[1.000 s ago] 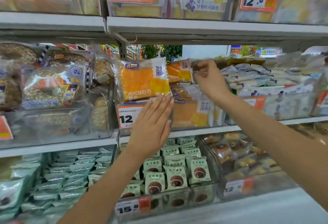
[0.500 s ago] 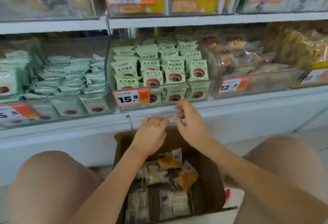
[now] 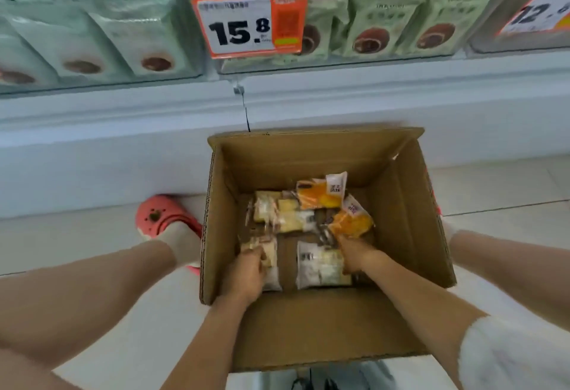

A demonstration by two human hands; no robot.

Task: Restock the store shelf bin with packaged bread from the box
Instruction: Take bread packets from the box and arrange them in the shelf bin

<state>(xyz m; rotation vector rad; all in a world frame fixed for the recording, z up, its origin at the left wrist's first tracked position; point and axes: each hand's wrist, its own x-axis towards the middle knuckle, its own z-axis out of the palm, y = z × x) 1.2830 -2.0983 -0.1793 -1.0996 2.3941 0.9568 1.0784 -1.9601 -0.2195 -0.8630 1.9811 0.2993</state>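
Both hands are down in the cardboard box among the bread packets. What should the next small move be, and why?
Probably close the fingers and lift. The right hand is at the lower orange packet; the left hand is on a pale packet. Both sit low in the cardboard box, and whether either grasp is complete cannot be told.

Single head cam, wide-angle, pitched steeply down from above the box (image 3: 314,155), close. Box open in centre frame, both forearms entering from the bottom edge, shelf (image 3: 277,102) front across the top. No second view.
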